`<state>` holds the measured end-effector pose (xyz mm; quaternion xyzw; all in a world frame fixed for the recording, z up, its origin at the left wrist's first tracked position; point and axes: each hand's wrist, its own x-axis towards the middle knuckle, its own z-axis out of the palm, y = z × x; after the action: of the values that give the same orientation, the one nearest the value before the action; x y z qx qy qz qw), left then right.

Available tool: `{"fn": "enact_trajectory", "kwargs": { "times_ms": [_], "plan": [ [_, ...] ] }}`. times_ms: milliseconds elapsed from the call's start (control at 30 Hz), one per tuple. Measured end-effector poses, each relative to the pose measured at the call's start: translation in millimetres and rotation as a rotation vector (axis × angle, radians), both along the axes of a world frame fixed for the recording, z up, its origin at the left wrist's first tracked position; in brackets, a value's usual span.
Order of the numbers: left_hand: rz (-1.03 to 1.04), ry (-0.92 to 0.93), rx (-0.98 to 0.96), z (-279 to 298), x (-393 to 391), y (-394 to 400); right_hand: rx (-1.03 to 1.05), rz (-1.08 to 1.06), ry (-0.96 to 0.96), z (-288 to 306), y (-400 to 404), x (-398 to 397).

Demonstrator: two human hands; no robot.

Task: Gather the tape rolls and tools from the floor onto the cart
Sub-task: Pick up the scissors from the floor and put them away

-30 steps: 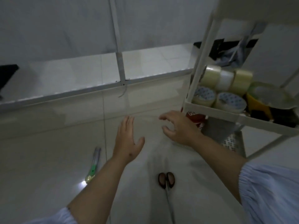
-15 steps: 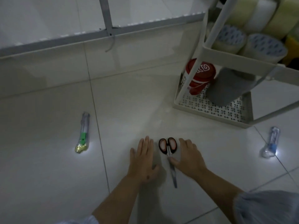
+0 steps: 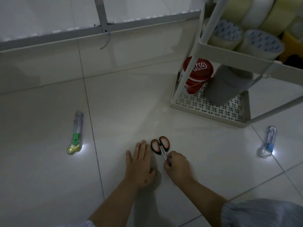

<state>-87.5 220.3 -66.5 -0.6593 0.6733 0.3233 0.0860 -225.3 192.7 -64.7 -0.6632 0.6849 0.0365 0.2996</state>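
Scissors (image 3: 160,145) with black and orange handles lie on the tiled floor in front of me. My right hand (image 3: 177,166) has its fingers closed around the blades just below the handles. My left hand (image 3: 141,163) rests flat and open on the floor, touching the left side of the scissors. A green utility knife (image 3: 76,133) lies on the floor to the left. A blue utility knife (image 3: 268,141) lies to the right. The white cart (image 3: 229,54) stands at the upper right, with several tape rolls (image 3: 260,43) on its middle shelf.
A red cup (image 3: 198,74) and a grey cylinder (image 3: 227,86) stand on the cart's perforated bottom tray. A grey metal frame (image 3: 101,18) runs along the wall base at the top, with a loose wire hanging from it.
My view dropped from the cart to the floor. Both hands came down to the scissors, and my right hand's fingers have closed on the blades.
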Motion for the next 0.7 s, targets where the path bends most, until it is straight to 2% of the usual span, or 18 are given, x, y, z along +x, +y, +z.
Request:
{"fn": "enact_trajectory", "kwargs": {
  "times_ms": [233,367,533,700],
  "plan": [
    [0.082,0.098,-0.01,17,-1,-12,-0.075,-0.084,-0.074,9,-20,-7],
    [0.062,0.119,-0.118,39,-7,-29,-0.197,-0.098,-0.14,36,-37,-15],
    [0.057,0.209,-0.315,79,-16,-57,-0.37,-0.073,-0.177,97,-68,-27],
    [0.012,0.273,-0.537,136,-24,-85,-0.559,0.012,-0.186,187,-90,-40]
  ]
}}
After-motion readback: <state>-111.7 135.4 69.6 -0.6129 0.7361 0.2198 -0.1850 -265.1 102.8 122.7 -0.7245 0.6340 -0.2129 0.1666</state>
